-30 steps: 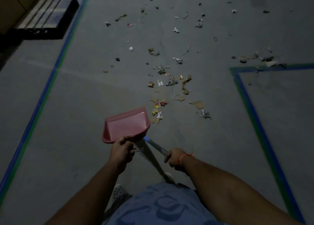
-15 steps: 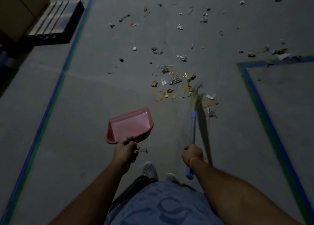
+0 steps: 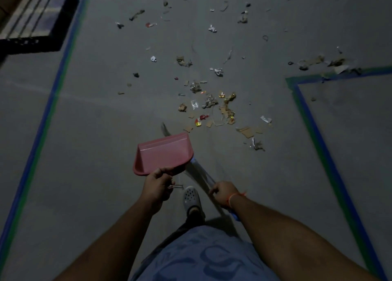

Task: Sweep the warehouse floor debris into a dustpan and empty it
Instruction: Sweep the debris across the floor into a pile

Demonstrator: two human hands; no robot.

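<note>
Scattered cardboard scraps, paper bits and foil wrappers (image 3: 214,110) litter the grey concrete floor (image 3: 95,132) ahead. Just short of them, a pink plastic dustpan (image 3: 164,152) hangs above the floor, its handle clasped in the left hand (image 3: 158,185). The right hand (image 3: 223,194) is closed around a motion-blurred, blue-handled broom (image 3: 199,174) slanting behind the pan. Blue-green tape lines (image 3: 314,136) border the floor.

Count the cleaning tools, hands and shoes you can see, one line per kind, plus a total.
Dustpan: 1
Broom: 1
Hands: 2, left hand and right hand
Shoe: 1
Total: 5
</note>
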